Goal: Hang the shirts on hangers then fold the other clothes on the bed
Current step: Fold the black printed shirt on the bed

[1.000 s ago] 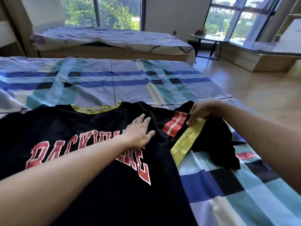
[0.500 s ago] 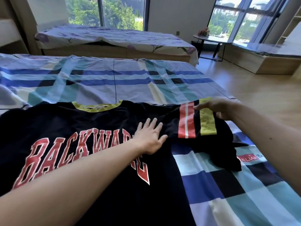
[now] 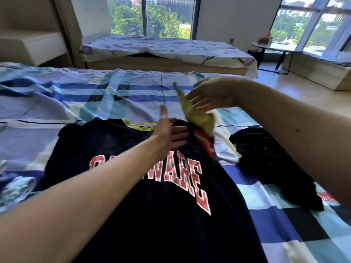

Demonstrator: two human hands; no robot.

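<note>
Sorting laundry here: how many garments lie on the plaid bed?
2: the black lettered shirt in the middle, and a crumpled black garment to its right. Others may be hidden.

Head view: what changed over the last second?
Right hand lifted the sleeve off the bed, swinging it inward over the shirt; grip blurred. Left hand moved up toward the collar, turned on edge. Shirt body and black garment stayed put.

Black red-lettered shirt (image 3: 152,205) flat on the plaid bed (image 3: 57,95); yellow-cuffed sleeve (image 3: 199,120) aloft; crumpled dark garment (image 3: 269,168), perhaps shorts, beside it
</note>
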